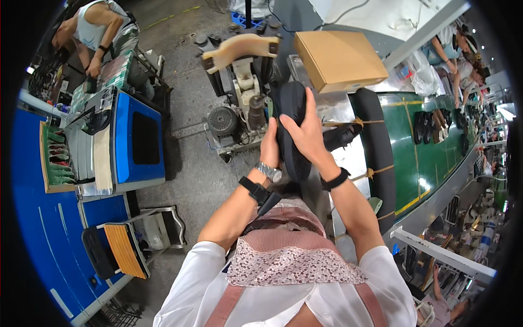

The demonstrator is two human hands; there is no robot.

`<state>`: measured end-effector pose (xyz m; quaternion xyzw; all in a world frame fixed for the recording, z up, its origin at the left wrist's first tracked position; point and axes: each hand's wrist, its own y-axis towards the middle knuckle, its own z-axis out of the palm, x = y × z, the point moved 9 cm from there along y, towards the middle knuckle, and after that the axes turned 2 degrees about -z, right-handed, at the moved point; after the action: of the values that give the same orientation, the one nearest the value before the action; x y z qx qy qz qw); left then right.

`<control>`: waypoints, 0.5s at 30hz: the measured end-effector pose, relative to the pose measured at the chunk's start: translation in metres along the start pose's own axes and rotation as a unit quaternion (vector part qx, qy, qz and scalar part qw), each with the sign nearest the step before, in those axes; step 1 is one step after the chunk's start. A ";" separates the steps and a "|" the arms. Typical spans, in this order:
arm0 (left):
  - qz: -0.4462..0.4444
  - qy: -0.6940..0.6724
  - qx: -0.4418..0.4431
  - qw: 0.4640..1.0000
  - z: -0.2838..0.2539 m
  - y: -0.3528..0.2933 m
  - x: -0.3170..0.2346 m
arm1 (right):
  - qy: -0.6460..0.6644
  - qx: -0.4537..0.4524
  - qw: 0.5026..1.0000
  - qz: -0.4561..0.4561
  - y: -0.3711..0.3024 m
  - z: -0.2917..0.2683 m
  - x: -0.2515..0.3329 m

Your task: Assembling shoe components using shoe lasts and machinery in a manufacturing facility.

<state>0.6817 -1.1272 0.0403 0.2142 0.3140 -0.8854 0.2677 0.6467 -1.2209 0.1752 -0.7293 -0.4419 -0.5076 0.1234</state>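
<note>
A pink apron (294,267) fills the lower middle of the frame. At the centre, the left hand (270,146) and right hand (308,133) have their fingers around a black shoe (289,148), one from each side. Just right, a second shoe (341,137) rests on a metal surface (335,110). Beyond: a machine (248,90) at upper centre, a box (340,60) right of it, a green belt (395,144) at right, a person (101,27) upper left.

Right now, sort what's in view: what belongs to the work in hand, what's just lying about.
Work in hand:
- black footwear, in left hand and right hand
- perhaps the separate shoe

Seemingly lying about:
- cardboard box
- slatted chair
</note>
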 end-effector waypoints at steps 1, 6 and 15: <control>-0.012 0.021 -0.029 0.999 0.003 0.003 -0.020 | -0.025 0.013 1.000 0.001 0.017 0.013 0.003; 0.010 -0.044 -0.048 0.998 -0.035 0.025 -0.045 | -0.217 0.095 0.971 -0.011 0.051 0.081 0.033; -0.113 -0.091 0.037 0.989 -0.035 0.009 -0.002 | -0.248 0.106 0.963 -0.015 0.035 0.085 0.046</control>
<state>0.6963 -1.1093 0.0129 0.1060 0.2773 -0.9369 0.1848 0.7318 -1.1639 0.1848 -0.8085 -0.5204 -0.2632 0.0789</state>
